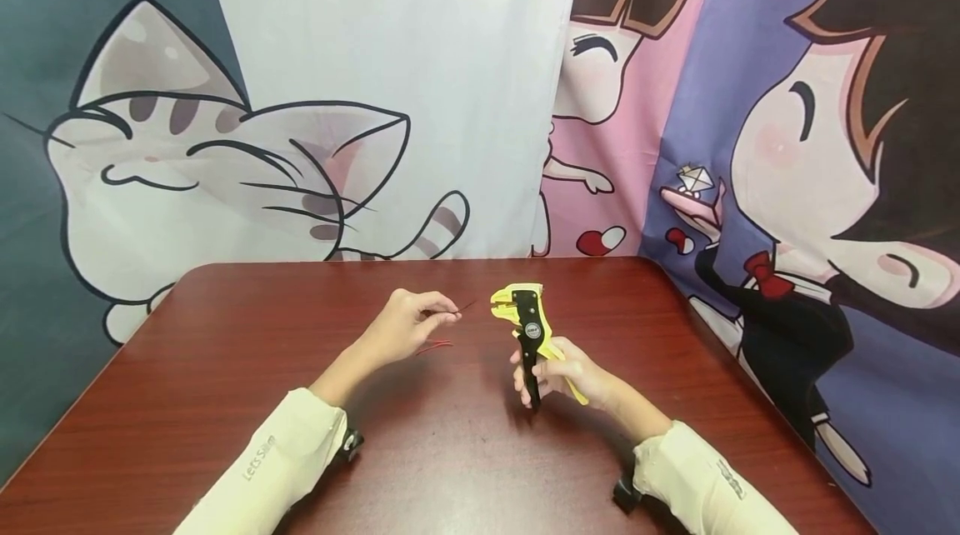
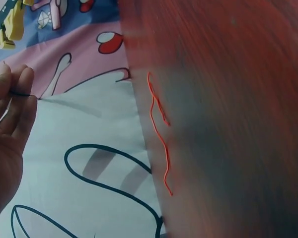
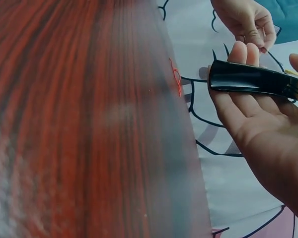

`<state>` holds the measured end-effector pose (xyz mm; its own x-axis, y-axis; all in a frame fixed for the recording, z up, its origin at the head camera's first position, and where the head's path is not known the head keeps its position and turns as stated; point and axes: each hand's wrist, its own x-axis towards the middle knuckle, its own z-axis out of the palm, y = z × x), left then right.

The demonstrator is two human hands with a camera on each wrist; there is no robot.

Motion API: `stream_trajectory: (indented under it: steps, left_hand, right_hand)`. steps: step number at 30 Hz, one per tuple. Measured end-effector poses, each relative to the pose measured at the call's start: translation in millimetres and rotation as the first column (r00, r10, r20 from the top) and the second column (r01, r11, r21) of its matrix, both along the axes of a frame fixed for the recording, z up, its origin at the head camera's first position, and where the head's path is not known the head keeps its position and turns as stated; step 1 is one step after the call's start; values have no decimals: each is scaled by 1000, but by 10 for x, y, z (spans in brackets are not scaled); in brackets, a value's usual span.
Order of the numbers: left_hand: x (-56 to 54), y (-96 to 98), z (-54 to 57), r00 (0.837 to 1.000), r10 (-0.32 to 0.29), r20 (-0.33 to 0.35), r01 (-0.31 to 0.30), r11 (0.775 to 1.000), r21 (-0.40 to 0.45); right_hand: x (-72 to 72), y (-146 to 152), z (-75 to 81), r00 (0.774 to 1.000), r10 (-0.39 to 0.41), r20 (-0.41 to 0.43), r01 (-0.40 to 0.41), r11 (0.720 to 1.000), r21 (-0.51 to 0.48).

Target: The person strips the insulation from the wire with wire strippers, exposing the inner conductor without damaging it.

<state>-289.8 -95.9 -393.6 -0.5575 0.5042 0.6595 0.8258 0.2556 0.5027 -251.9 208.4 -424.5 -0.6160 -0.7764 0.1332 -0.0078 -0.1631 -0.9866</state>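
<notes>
Between thumb and fingertips, my left hand (image 1: 405,328) pinches a thin wire (image 1: 467,306) that sticks out to the right. In the left wrist view a short stretch of that wire (image 2: 21,94) looks dark across the fingers. My right hand (image 1: 581,372) grips a yellow-and-black wire stripper (image 1: 532,328) by its handles, held upright with its head toward the left hand. A small gap separates the wire's tip from the stripper's jaws. The right wrist view shows the black handle (image 3: 248,78) lying across the curled fingers. Red wire (image 2: 161,134) lies loose on the table below the left hand.
The reddish-brown wooden table (image 1: 480,468) spans the space beneath both arms. Behind it hangs a cloth backdrop (image 1: 420,60) with cartoon figures. A dark wrist device (image 1: 349,443) sits at the left cuff, another (image 1: 627,492) at the right.
</notes>
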Motion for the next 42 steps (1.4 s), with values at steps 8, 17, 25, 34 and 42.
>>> stream_trajectory:
  steps: [8,17,25,34,42]
  left_hand:
    - [78,106,4,989,40,140,-54,994,99]
    - [163,179,73,971,-1,238,-36,988,151]
    - [354,251,242,967,14,255,-55,987,153]
    - [352,285,232,970,5,242,-45,986,159]
    - [350,286,225,970,18,243,-57,987,152]
  right_hand:
    - [-6,-22,-34,998,63,8,-63,996,-62]
    - [-25,-58,-55,993,120,18,-117,986,-115]
    - [-8,-102,-59,988,156,9,-154,980,-125]
    - [-18,-125,-59,984,175,9,-173,978,-118]
    - [-12,-166,-55,987,160,-11,-160,979,-126]
